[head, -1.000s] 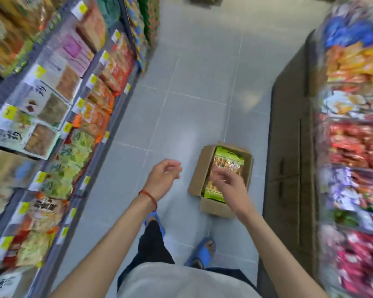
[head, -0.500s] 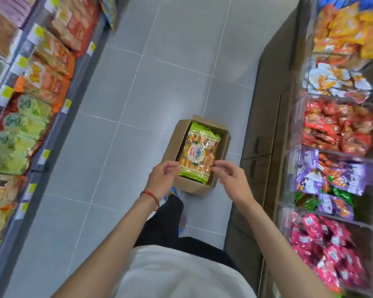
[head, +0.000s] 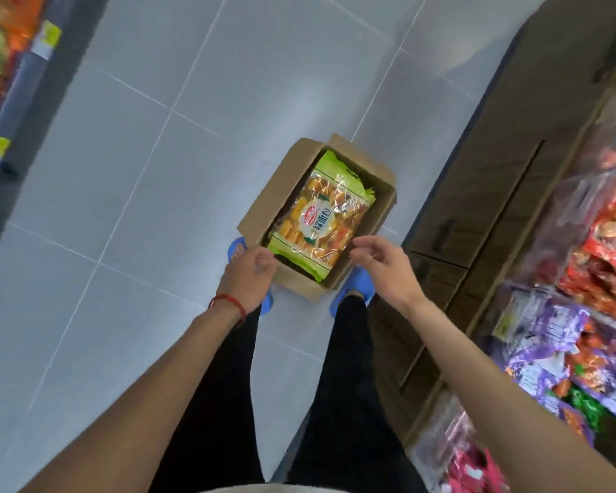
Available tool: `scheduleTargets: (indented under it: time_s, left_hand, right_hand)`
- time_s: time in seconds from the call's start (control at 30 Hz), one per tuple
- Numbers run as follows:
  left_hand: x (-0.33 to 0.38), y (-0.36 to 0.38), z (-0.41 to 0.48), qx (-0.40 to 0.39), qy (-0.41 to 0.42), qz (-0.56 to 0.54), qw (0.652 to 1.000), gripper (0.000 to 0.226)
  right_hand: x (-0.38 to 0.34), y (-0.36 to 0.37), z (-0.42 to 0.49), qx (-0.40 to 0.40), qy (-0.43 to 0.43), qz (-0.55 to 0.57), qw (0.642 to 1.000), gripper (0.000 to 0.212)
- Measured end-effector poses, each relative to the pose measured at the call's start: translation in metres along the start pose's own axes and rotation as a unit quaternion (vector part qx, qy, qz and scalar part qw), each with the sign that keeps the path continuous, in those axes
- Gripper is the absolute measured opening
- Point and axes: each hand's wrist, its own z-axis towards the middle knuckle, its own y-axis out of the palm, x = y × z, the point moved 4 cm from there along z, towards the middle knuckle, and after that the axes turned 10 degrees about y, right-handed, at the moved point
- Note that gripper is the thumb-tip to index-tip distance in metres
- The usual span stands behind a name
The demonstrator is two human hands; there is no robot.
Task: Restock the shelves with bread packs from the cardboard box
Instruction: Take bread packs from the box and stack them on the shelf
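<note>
Down past black trousers [head: 335, 386] and two bare forearms, with a red string [head: 228, 302] round the left wrist. Left hand [head: 253, 275] at the near left corner of the cardboard box [head: 278, 190], fingers loosely curled, gripping nothing; cannot tell whether touching the rim. Right hand [head: 381, 268] above the near right corner, fingers relaxed and parted, likewise holding nothing.

Between the two hands and just beyond the fingertips, the bread pack [head: 320, 215]: green-edged with a clear front, lying on top inside the box, grasped by neither hand.

Blue slippers [head: 356, 284] either side of the box's near end, on grey floor tiles [head: 157, 172]. Further out, a wooden cabinet [head: 495, 172] and red snack bags [head: 612, 243] at right, and a blurred shelf edge [head: 22, 101] at left.
</note>
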Motion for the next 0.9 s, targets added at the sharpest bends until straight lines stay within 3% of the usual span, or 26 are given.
scheduleTargets:
  time_s: [0.13,0.27,0.5,0.7,0.83,0.9]
  left_hand:
    - [-0.026,0.048,0.032,0.011,-0.035,0.016,0.999,0.025]
    - [-0.052,0.105,0.062,0.051,-0.082,-0.039,0.994,0.026]
    - [-0.112,0.189,0.149,0.113,-0.139,-0.131,0.975,0.044]
    - [-0.161,0.228,0.218,0.187,-0.272,-0.240,0.913,0.085]
    - [-0.179,0.248,0.245,0.206,-0.304,-0.297,0.882,0.100]
    - [-0.185,0.253,0.254,0.224,-0.301,-0.310,0.874,0.102]
  right_hand:
    - [0.032,-0.013,0.069,-0.057,0.001,-0.096,0.994,0.023]
    - [0.055,-0.025,0.135,-0.087,0.001,-0.167,0.982,0.024]
    - [0.078,-0.022,0.266,-0.075,-0.020,-0.225,0.971,0.045]
    - [0.081,-0.011,0.369,0.010,-0.055,-0.277,0.959,0.070]
    - [0.075,-0.002,0.411,0.032,-0.055,-0.273,0.960,0.085]
    - [0.070,0.004,0.425,0.029,-0.058,-0.280,0.958,0.082]
